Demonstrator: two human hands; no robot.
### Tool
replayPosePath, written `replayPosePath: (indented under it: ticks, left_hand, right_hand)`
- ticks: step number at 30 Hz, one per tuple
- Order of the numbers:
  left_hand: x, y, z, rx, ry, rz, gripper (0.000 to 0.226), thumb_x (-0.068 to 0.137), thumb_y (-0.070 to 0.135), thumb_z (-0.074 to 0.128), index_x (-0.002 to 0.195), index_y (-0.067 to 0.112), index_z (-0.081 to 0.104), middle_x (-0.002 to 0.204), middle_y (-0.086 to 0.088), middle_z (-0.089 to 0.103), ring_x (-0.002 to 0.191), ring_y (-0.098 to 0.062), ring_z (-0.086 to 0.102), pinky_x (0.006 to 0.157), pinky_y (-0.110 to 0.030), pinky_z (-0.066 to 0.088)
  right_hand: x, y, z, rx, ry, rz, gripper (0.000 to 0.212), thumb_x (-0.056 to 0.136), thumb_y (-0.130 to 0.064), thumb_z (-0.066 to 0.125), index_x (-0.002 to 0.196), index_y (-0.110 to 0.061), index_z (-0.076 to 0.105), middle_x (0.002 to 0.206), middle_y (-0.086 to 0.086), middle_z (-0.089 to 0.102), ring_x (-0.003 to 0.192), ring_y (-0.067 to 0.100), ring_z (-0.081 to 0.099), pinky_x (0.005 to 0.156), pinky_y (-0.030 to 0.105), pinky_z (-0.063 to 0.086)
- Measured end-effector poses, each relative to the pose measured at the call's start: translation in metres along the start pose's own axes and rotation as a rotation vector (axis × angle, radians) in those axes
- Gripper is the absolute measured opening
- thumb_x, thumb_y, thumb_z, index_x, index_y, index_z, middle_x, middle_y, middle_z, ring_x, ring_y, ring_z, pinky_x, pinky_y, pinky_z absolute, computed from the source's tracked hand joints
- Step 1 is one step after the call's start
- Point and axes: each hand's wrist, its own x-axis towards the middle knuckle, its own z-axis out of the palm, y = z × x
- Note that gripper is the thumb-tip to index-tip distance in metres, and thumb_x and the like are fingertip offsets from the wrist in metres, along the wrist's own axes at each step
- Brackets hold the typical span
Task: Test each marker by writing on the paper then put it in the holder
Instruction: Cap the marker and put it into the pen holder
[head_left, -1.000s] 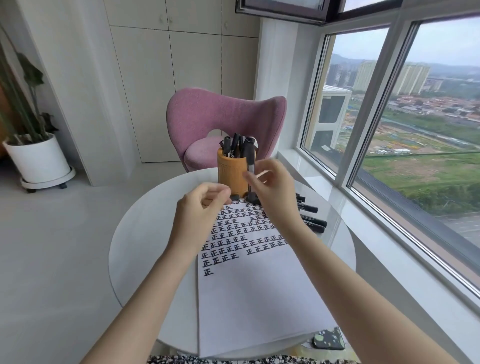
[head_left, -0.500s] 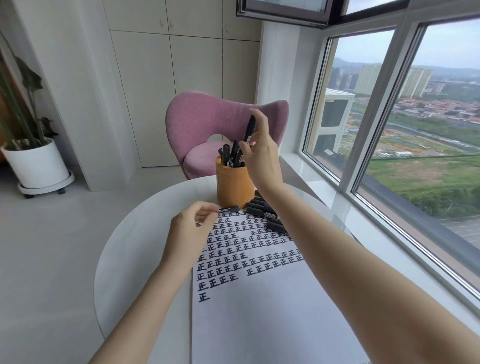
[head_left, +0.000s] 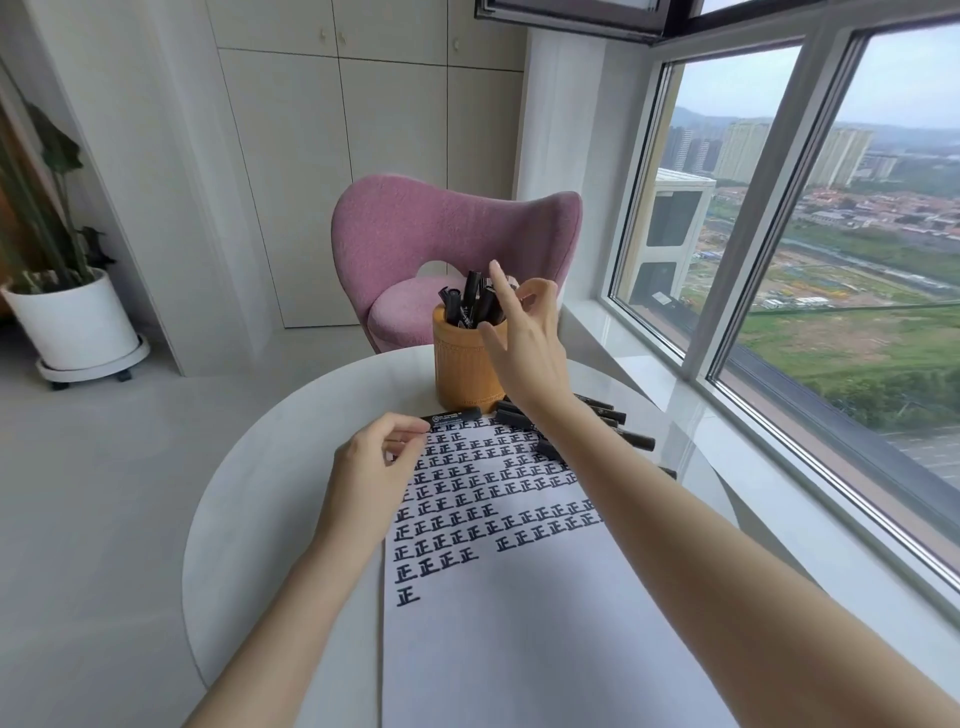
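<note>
While the right hand (head_left: 524, 338) hangs just above the wooden holder (head_left: 465, 374), fingers loosely spread, forefinger raised and nothing held, the left hand (head_left: 371, 467) sits nearer the person, thumb and forefinger pinching the end of a black marker (head_left: 453, 415). That marker lies flat along the far edge of the paper (head_left: 519, 649), reaching from the left hand toward the holder's base. Stored markers (head_left: 470, 304) stand beside the right fingertips; loose markers (head_left: 602, 415) lie on the tabletop (head_left: 280, 467) under the right wrist.
</note>
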Motion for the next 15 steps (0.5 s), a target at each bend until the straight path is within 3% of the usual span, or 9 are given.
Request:
replayPosePath:
  ticks: [2, 6, 10, 15]
  left_hand:
    - [-0.003, 0.0, 0.0, -0.005, -0.003, 0.005, 0.013, 0.09, 0.016, 0.06, 0.1, 0.017, 0.068, 0.096, 0.006, 0.068, 0.089, -0.006, 0.06, 0.068, -0.004, 0.041]
    - [-0.013, -0.002, 0.0, -0.022, -0.015, 0.012, 0.012, 0.089, 0.015, 0.06, 0.097, 0.021, 0.068, 0.095, 0.01, 0.067, 0.089, -0.002, 0.059, 0.068, 0.0, 0.04]
    - [-0.022, -0.005, 0.001, -0.039, -0.03, -0.003, 0.013, 0.088, 0.013, 0.061, 0.095, 0.021, 0.069, 0.093, 0.011, 0.068, 0.088, -0.006, 0.061, 0.069, 0.0, 0.04]
    - [-0.029, -0.005, -0.001, -0.047, -0.037, 0.001, 0.013, 0.088, 0.012, 0.062, 0.094, 0.021, 0.069, 0.092, 0.01, 0.069, 0.086, -0.01, 0.062, 0.069, -0.001, 0.041]
  right_hand:
    - [-0.01, 0.004, -0.003, 0.07, 0.059, 0.004, 0.05, 0.093, -0.016, 0.051, 0.141, -0.022, 0.041, 0.126, 0.009, 0.038, 0.114, 0.026, 0.048, 0.066, 0.031, 0.045]
    - [-0.046, 0.014, -0.02, 0.051, 0.088, 0.05, 0.02, 0.092, -0.014, 0.057, 0.112, -0.013, 0.062, 0.112, 0.005, 0.051, 0.089, 0.021, 0.057, 0.065, 0.036, 0.05]
    - [-0.09, 0.028, -0.035, 0.063, 0.012, 0.14, 0.011, 0.088, -0.012, 0.062, 0.098, -0.013, 0.068, 0.101, 0.001, 0.057, 0.099, 0.02, 0.05, 0.075, 0.032, 0.044]
    - [-0.123, 0.052, -0.054, -0.11, -0.102, 0.192, 0.017, 0.087, -0.015, 0.065, 0.104, -0.014, 0.067, 0.108, 0.002, 0.06, 0.105, 0.024, 0.047, 0.082, 0.031, 0.037]
